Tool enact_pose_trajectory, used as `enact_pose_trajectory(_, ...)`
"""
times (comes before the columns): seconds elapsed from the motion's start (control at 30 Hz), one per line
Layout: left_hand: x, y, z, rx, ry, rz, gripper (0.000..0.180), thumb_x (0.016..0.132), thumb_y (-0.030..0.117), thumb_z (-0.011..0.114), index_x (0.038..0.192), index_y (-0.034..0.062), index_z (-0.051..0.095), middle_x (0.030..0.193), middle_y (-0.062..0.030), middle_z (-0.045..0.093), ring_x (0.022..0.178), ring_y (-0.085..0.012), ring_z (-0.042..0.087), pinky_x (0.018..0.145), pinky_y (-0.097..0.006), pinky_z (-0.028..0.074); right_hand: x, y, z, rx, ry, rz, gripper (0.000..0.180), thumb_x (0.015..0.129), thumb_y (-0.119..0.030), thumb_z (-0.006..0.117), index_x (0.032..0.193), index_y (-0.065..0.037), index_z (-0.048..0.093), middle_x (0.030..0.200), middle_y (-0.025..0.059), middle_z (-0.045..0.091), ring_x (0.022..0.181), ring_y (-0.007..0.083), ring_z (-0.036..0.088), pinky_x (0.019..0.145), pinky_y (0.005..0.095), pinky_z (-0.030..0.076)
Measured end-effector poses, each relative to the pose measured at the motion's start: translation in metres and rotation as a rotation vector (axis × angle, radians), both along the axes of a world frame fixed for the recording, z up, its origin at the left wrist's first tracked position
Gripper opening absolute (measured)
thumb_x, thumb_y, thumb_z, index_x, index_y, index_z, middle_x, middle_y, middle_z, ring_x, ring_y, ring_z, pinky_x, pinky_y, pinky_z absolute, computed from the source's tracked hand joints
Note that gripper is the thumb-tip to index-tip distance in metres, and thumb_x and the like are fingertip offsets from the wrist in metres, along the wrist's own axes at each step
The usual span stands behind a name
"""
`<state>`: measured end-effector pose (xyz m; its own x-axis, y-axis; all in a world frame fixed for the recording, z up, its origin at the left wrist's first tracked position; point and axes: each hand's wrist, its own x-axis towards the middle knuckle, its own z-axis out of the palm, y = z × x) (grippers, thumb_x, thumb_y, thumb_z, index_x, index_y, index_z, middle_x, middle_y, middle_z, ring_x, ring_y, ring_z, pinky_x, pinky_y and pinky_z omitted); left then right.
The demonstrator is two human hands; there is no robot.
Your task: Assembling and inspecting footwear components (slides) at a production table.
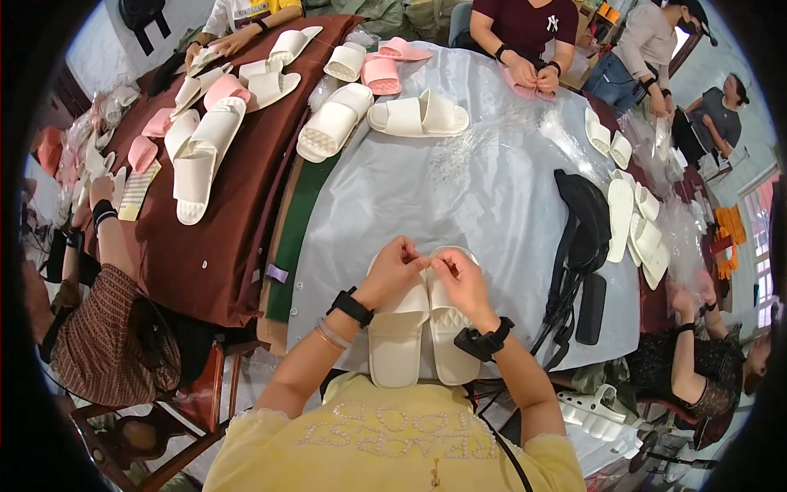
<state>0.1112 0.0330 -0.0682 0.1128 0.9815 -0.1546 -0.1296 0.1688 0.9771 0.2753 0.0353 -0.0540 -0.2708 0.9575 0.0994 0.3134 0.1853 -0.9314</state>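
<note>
A pair of cream slide slippers lies side by side at the table edge in front of me, the left slipper [395, 344] and the right slipper [453, 353] with toes pointing away. Over their far ends, my left hand [393, 275] and my right hand [461, 285] meet, fingertips pinched close together. Whatever is between the fingers is too small to make out. Both hands partly cover the slippers' far ends.
A grey-blue plastic sheet [361, 221] covers my table. Beyond lie a cream slipper [418, 115] and a pink slipper [380, 75]. To the right are a black bag [584, 217] and more cream slippers [620, 217]. A co-worker's hands [537, 78] hold something pink across the table.
</note>
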Motion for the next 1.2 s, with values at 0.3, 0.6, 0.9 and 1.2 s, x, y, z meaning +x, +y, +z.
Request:
enact_pose_trajectory(0.3, 0.003, 0.003, 0.009, -0.028, 0.096, -0.019, 0.023, 0.078, 0.013, 0.065, 0.082, 0.0033, 0.044, 0.071, 0.0003, 0.049, 0.063, -0.0066, 0.044, 0.054, -0.023, 0.040, 0.006, 0.003, -0.014, 0.055, 0.083, -0.046, 0.013, 0.086, -0.014, 0.055, 0.093, -0.003, 0.057, 0.081, 0.0029, 0.055, 0.070, 0.0100, 0.049, 0.063, 0.0237, 0.042)
enact_pose_trajectory(0.6, -0.002, 0.001, 0.019, -0.081, -0.002, -0.061, 0.024, 0.080, 0.007, 0.059, 0.078, 0.0092, 0.036, 0.071, 0.0024, 0.045, 0.061, -0.0050, 0.038, 0.053, -0.020, 0.034, 0.002, 0.003, -0.011, 0.213, 0.105, -0.026, 0.012, 0.086, -0.014, 0.054, 0.090, -0.002, 0.055, 0.078, 0.0050, 0.053, 0.069, 0.0133, 0.049, 0.063, 0.0261, 0.042)
enact_pose_trajectory(0.9, 0.001, -0.001, 0.010, -0.063, -0.040, -0.053, 0.024, 0.081, 0.006, 0.057, 0.079, 0.0114, 0.034, 0.071, 0.0039, 0.042, 0.061, -0.0051, 0.037, 0.053, -0.019, 0.031, 0.003, -0.002, -0.006, 0.079, 0.076, -0.038, 0.013, 0.086, -0.013, 0.053, 0.092, -0.001, 0.054, 0.078, 0.0065, 0.057, 0.071, 0.0143, 0.053, 0.065, 0.0274, 0.043)
enact_pose_trajectory(1.2, -0.001, -0.001, 0.017, -0.032, -0.022, -0.062, 0.023, 0.082, 0.005, 0.057, 0.079, 0.0105, 0.035, 0.072, 0.0032, 0.043, 0.060, -0.0047, 0.036, 0.052, -0.019, 0.031, 0.001, 0.000, -0.001, 0.112, 0.021, 0.021, 0.012, 0.086, -0.012, 0.053, 0.091, -0.001, 0.055, 0.080, 0.0057, 0.057, 0.071, 0.0130, 0.052, 0.064, 0.0266, 0.042)
